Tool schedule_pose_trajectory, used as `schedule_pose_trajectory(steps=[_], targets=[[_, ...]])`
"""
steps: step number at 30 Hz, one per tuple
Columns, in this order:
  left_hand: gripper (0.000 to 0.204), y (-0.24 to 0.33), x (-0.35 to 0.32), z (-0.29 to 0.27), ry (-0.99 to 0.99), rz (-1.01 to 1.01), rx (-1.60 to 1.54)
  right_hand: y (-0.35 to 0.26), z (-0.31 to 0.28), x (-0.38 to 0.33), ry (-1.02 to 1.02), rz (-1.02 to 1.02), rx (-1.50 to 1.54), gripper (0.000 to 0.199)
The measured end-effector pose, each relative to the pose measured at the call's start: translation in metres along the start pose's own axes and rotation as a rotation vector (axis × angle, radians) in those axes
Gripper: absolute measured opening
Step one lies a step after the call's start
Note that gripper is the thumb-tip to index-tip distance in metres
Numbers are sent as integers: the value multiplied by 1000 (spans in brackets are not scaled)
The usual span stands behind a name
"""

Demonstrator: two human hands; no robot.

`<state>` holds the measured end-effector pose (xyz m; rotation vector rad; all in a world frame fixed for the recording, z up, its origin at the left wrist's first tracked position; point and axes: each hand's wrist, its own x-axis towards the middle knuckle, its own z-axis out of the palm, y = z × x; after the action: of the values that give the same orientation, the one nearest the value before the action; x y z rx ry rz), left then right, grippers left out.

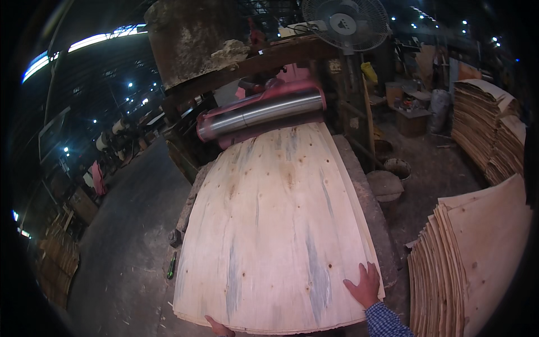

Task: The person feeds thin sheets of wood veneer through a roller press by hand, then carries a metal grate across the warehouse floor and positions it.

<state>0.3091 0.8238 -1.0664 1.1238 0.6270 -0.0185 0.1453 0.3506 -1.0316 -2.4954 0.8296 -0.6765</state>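
A broad, pale wood veneer sheet (pixel 275 224) with knots and grey streaks lies in front of me on a stack of like sheets. Its far end reaches a shiny metal roller (pixel 269 111) in a pink-stained machine. At the near edge, left of the middle, my left hand (pixel 220 328) has its thumb over the sheet's rim; the other fingers are hidden below it. My right hand (pixel 366 285) lies flat near the sheet's right edge, fingers spread, holding nothing.
Stacked veneer sheets (pixel 449 269) stand close on the right, with another tall stack (pixel 485 123) behind. A green-and-black cutter-like tool (pixel 172 265) lies left of the sheet. A fan (pixel 345 24) tops the machine. Buckets (pixel 397 167) sit on the floor to its right.
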Motion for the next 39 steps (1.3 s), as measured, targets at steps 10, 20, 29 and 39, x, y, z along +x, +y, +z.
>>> schedule_pose_trajectory(steps=[10, 20, 29, 39], targets=[[95, -12, 24, -22, -159, 51, -17, 0, 1, -1, 0, 5, 1, 77], [98, -13, 32, -31, -93, 27, 87, 3, 5, -2, 5, 9, 16, 78], [94, -9, 26, -27, -2, 24, 108, 3, 5, -3, 27, -4, 26, 76], [84, -10, 27, -25, -216, 53, 8, 1, 1, -1, 35, -1, 27, 75]])
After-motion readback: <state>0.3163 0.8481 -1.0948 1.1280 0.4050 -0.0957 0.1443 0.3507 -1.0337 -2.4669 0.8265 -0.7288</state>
